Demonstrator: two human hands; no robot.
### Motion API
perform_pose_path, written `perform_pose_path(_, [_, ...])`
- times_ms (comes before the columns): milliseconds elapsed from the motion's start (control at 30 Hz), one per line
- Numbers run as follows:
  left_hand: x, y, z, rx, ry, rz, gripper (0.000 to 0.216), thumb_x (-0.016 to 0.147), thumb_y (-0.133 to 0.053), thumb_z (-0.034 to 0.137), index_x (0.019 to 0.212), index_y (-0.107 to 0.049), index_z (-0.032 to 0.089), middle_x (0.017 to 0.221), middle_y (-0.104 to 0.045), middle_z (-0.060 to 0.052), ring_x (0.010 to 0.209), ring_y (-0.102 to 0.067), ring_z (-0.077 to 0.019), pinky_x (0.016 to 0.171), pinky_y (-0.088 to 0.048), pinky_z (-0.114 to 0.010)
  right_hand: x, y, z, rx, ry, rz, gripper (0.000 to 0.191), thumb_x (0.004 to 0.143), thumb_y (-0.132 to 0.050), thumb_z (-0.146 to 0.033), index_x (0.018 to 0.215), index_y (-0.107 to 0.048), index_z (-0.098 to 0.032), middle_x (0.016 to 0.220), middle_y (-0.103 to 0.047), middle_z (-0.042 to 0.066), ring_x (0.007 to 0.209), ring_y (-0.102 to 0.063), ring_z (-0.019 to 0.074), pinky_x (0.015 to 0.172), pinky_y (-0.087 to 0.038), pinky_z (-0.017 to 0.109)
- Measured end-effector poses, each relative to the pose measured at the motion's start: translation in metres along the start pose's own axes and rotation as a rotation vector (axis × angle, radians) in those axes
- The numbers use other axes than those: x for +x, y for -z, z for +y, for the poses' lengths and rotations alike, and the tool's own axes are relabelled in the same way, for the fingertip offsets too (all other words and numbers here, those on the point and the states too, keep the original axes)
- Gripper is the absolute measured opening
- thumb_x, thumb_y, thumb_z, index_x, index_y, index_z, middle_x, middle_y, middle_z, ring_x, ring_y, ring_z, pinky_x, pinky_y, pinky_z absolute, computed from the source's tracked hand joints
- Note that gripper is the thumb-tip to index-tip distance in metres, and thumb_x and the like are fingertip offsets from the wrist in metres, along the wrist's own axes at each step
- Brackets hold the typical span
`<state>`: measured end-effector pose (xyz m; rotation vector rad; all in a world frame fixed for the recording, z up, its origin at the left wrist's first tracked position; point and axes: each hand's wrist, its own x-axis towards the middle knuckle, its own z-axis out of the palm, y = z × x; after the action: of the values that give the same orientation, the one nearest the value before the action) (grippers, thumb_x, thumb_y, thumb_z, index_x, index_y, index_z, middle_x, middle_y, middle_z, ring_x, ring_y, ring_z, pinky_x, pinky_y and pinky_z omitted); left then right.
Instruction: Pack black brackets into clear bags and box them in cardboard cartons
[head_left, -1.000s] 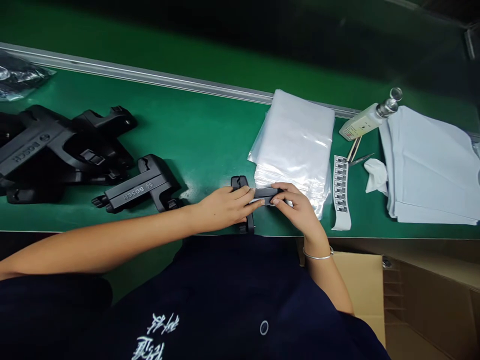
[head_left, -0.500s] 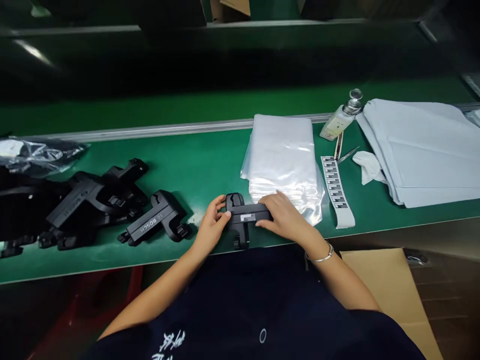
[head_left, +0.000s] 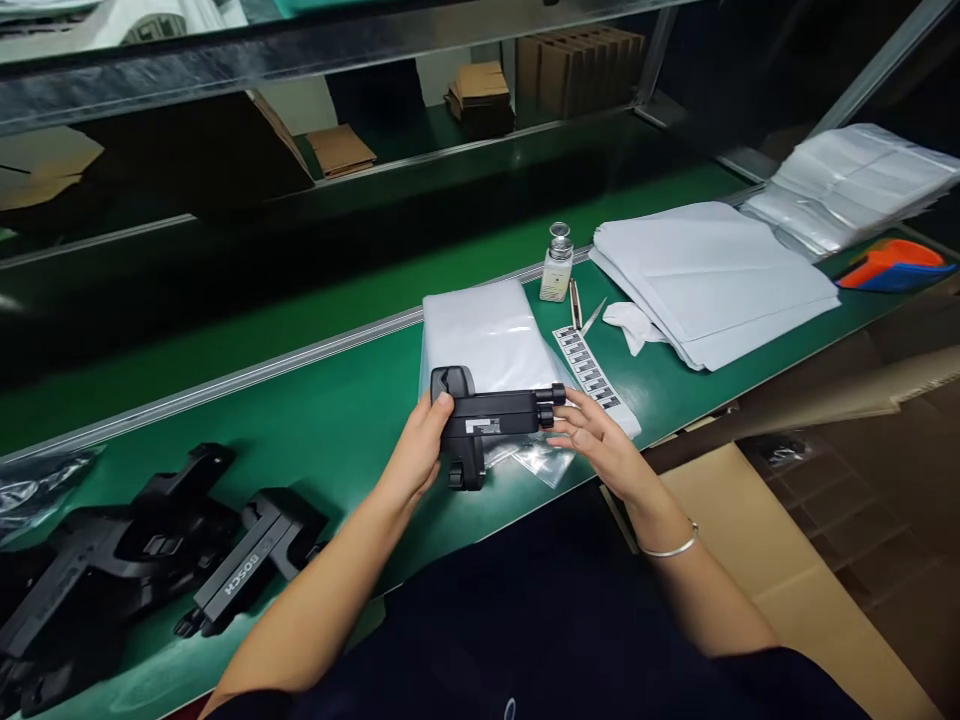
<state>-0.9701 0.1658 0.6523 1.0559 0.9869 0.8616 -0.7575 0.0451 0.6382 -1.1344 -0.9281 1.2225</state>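
Observation:
My left hand (head_left: 417,452) grips a black T-shaped plastic part (head_left: 487,420) with a small white label on its side, lifted just above the green table (head_left: 337,420). My right hand (head_left: 600,440) is at the part's right end, fingers spread and touching its knobbed tip. A stack of clear plastic bags (head_left: 487,335) lies right behind the part. A strip of barcode labels (head_left: 589,368) rests beside the bags.
Several black Bosch-marked parts (head_left: 225,580) are piled at the left. A small bottle (head_left: 556,265), tweezers (head_left: 592,318), a white cloth (head_left: 634,322) and stacked white sheets (head_left: 712,275) sit to the right. A cardboard box (head_left: 757,560) is below the table edge. Shelves stand behind.
The part has been lifted off the table and held up. My right hand slid from its top to its right end and opened. The camera tilted up, showing the shelves.

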Motion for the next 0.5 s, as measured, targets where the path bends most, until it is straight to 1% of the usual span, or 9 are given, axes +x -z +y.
perform_pose_path(100, [-0.001,-0.02,0.003,0.014,-0.011,-0.059,0.059,0.076,-0.066,0.063,0.116,-0.062,0.019,0.112,-0.071,-0.009,0.112,-0.064,-0.0277,0.099,-0.05,-0.043,-0.006,-0.002,0.003,0.012,0.09,0.115,0.076,0.076,-0.071,-0.059,0.14,-0.042,-0.03,0.117,-0.065,0.01,0.1,-0.068,0.0254,0.093,-0.055,0.048])
perform_pose_path(200, [-0.003,-0.031,0.005,0.078,-0.054,-0.09,0.058,0.079,-0.062,0.063,0.118,-0.061,0.02,0.117,-0.069,-0.008,0.114,-0.062,-0.0269,0.098,-0.05,-0.041,-0.01,-0.001,0.002,0.0,0.127,0.159,0.076,0.078,-0.071,-0.057,0.141,-0.039,-0.031,0.119,-0.064,0.009,0.1,-0.067,0.0252,0.097,-0.052,0.049])
perform_pose_path(367, [-0.004,-0.038,0.01,0.115,-0.058,-0.116,0.061,0.079,-0.062,0.064,0.119,-0.059,0.018,0.116,-0.068,-0.009,0.113,-0.062,-0.0274,0.098,-0.05,-0.04,-0.014,0.007,-0.002,0.019,0.127,0.163,0.072,0.079,-0.07,-0.053,0.14,-0.038,-0.031,0.125,-0.062,0.009,0.105,-0.064,0.0252,0.099,-0.05,0.048])
perform_pose_path(433, [-0.005,-0.041,0.008,0.114,-0.071,-0.11,0.062,0.08,-0.061,0.065,0.12,-0.057,0.018,0.119,-0.067,-0.009,0.116,-0.061,-0.0274,0.1,-0.049,-0.04,-0.013,0.004,-0.002,0.05,0.107,0.196,0.073,0.08,-0.069,-0.051,0.142,-0.035,-0.032,0.127,-0.06,0.009,0.109,-0.063,0.025,0.098,-0.051,0.046])
perform_pose_path(500, [-0.009,-0.045,0.001,0.115,-0.099,-0.081,0.061,0.082,-0.058,0.065,0.123,-0.055,0.02,0.126,-0.063,-0.01,0.121,-0.058,-0.0267,0.103,-0.047,-0.04,-0.01,-0.007,-0.001,0.1,0.047,0.192,0.071,0.081,-0.067,-0.05,0.142,-0.035,-0.033,0.128,-0.059,0.008,0.113,-0.062,0.025,0.096,-0.053,0.044])
